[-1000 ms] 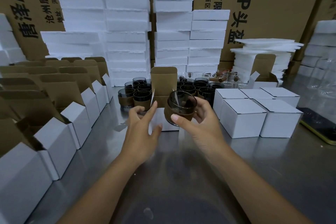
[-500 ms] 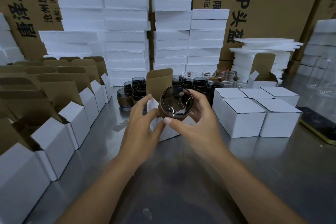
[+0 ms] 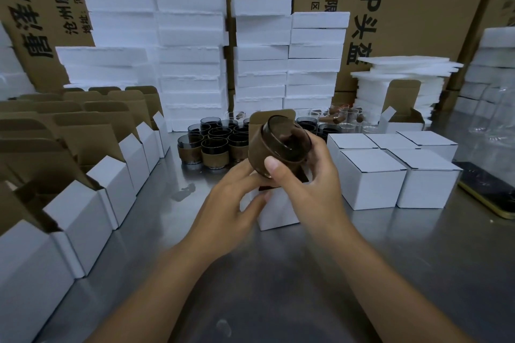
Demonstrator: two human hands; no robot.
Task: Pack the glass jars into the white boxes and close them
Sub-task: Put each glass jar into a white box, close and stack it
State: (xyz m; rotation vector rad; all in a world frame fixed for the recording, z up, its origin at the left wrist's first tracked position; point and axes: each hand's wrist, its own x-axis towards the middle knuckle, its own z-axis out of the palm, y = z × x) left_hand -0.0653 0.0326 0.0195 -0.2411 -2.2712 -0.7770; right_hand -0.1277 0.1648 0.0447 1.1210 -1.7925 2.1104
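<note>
- The right hand (image 3: pixel 306 184) is gripping a sleeved glass jar (image 3: pixel 276 147) in its fingers (image 3: pixel 320 153), tilting it just above the open white box (image 3: pixel 278 214), apparently lining it up for insertion.
- The left hand (image 3: pixel 234 203) is bracing that box on the bench (image 3: pixel 362 259), just below the jar; whether its fingers are pinching or merely pressing cannot be told.

Open boxes (image 3: pixel 92 203) left, closed boxes (image 3: pixel 390 170) right, jars (image 3: pixel 214 145) behind the middle box (image 3: pixel 278 211).
</note>
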